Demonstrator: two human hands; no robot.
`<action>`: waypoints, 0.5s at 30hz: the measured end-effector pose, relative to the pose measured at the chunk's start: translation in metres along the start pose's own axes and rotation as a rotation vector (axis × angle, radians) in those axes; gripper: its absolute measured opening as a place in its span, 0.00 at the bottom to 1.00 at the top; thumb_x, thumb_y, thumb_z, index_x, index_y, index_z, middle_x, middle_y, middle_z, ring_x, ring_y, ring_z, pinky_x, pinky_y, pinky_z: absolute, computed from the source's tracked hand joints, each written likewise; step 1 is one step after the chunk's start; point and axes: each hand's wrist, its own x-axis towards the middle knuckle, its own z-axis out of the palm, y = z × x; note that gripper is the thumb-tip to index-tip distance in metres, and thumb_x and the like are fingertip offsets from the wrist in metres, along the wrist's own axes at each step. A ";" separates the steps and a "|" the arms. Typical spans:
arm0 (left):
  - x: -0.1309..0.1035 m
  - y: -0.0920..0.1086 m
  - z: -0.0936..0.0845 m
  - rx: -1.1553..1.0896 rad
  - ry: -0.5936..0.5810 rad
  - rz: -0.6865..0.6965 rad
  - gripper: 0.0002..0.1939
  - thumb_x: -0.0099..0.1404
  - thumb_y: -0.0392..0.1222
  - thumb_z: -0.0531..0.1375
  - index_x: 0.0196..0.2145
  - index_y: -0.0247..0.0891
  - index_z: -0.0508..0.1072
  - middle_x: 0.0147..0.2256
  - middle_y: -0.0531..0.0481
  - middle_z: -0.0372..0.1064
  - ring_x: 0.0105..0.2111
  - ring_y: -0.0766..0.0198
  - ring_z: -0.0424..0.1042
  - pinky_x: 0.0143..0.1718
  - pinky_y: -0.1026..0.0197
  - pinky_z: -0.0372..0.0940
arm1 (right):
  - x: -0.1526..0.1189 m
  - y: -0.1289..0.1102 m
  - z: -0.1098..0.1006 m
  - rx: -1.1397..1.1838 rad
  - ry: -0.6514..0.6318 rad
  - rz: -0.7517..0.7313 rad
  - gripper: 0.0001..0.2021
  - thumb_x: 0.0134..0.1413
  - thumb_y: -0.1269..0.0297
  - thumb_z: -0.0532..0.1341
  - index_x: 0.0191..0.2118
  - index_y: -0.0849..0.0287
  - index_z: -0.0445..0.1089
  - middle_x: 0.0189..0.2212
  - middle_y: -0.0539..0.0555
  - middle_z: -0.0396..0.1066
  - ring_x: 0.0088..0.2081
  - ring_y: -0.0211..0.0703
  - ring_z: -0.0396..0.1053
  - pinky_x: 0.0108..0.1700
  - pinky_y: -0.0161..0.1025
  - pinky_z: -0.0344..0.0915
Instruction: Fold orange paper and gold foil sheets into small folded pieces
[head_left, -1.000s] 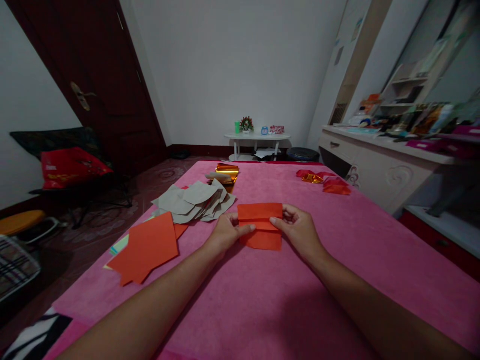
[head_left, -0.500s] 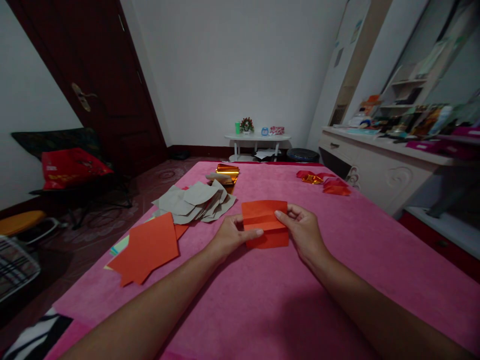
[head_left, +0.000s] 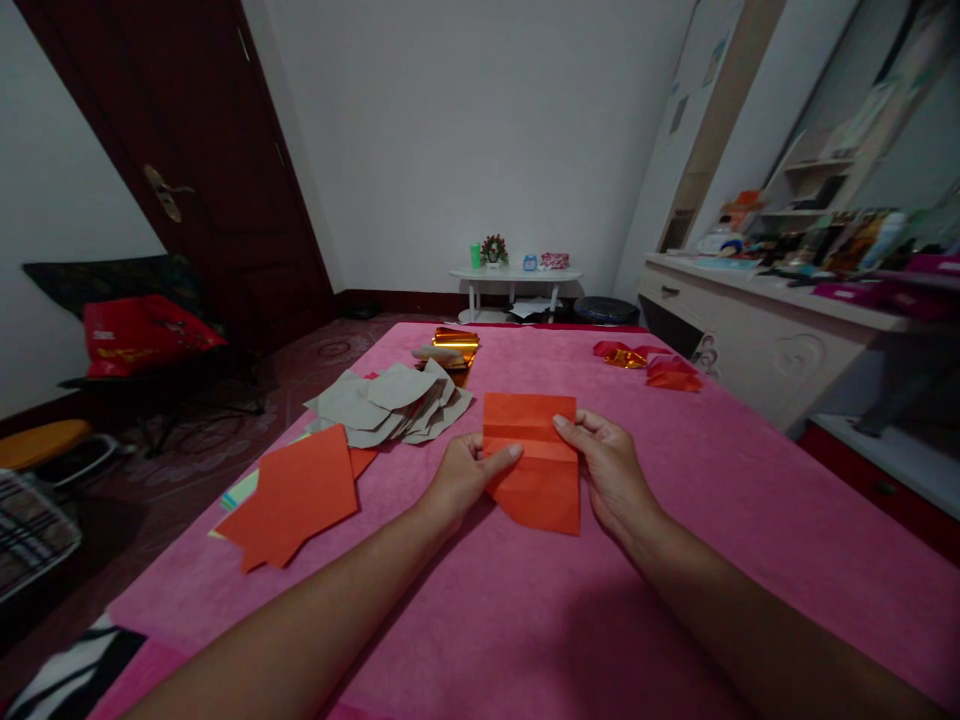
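An orange sheet of paper [head_left: 536,490] with several crosswise creases is held up between both hands over the pink cloth. Its lower left corner slants off. My left hand [head_left: 469,475] pinches the left edge, thumb lying on the front and fingers mostly hidden behind. On the other side, my right hand [head_left: 607,460] grips the right edge near the top, its thumb on the front face. To the left of my left hand lie more orange sheets [head_left: 304,490], with pale green and yellow paper [head_left: 244,490] showing under them.
Grey paper pieces [head_left: 390,400] lie in a loose pile left of centre, with a shiny gold roll [head_left: 456,345] behind them. Folded red and gold paper pieces [head_left: 649,365] sit at the far right of the pink-covered table [head_left: 712,520]. A white dresser [head_left: 757,330] stands to the right.
The orange sheet has opened out downward and now shows a longer lower part with a slanted corner. My left thumb has moved slightly up. The piles have not moved.
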 end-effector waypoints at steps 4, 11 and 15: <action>0.001 0.000 -0.002 -0.013 0.016 -0.004 0.20 0.44 0.43 0.72 0.35 0.30 0.77 0.33 0.41 0.77 0.31 0.59 0.76 0.36 0.59 0.68 | 0.001 -0.005 -0.001 -0.028 -0.020 0.078 0.06 0.44 0.61 0.67 0.27 0.56 0.72 0.29 0.52 0.76 0.28 0.44 0.71 0.32 0.39 0.66; 0.002 0.002 -0.001 0.018 0.063 0.001 0.19 0.43 0.41 0.73 0.33 0.30 0.78 0.33 0.42 0.77 0.28 0.60 0.75 0.33 0.61 0.68 | 0.008 -0.006 -0.008 -0.154 0.058 0.186 0.08 0.43 0.59 0.66 0.28 0.57 0.73 0.26 0.51 0.75 0.29 0.42 0.70 0.32 0.37 0.63; 0.002 0.002 -0.001 0.042 0.104 0.026 0.19 0.42 0.42 0.72 0.32 0.31 0.78 0.32 0.43 0.77 0.28 0.60 0.75 0.33 0.60 0.68 | 0.009 -0.006 -0.011 -0.185 0.028 0.239 0.07 0.40 0.61 0.66 0.27 0.59 0.73 0.25 0.51 0.74 0.27 0.40 0.69 0.30 0.36 0.61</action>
